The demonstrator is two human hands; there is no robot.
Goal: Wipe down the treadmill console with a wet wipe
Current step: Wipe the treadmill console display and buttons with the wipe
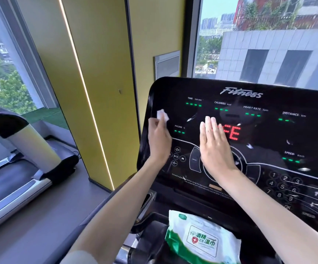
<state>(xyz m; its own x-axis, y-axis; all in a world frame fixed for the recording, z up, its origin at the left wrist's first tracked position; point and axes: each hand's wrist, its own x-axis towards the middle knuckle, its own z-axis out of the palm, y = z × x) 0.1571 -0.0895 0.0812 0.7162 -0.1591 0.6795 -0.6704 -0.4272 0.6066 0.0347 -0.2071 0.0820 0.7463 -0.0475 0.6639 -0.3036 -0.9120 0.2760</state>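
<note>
The wipe (162, 115) is a small white crumpled piece, high on the left part of the console (268, 130), just beside its left edge and below its rounded upper left corner. My left hand (159, 139) grips the wipe: the fingers are curled around it and only its top sticks out above them. The back of this hand faces me, and the hand lies over the left border of the console, beside the INCLINE display and above the small sound buttons.

My right hand (214, 147) holds nothing. Its fingers are straight and close together, pointing up, and the palm is turned to the middle of the console. It covers the left part of the red letters and a part of the round control below them. I cannot tell if the palm really presses the surface or is only very near to it.

The two hands are apart, with a strip of black panel between them. To the right of my right hand the console goes on wide: green displays and the number keypad at the lower right, with no hand on them.

Below the console, a green and white pack (202, 239) of wipes lies in the tray. To the left of the console stands a yellow pillar (97, 92), and further left another treadmill (11, 168). Behind the console is a window (268, 44).
</note>
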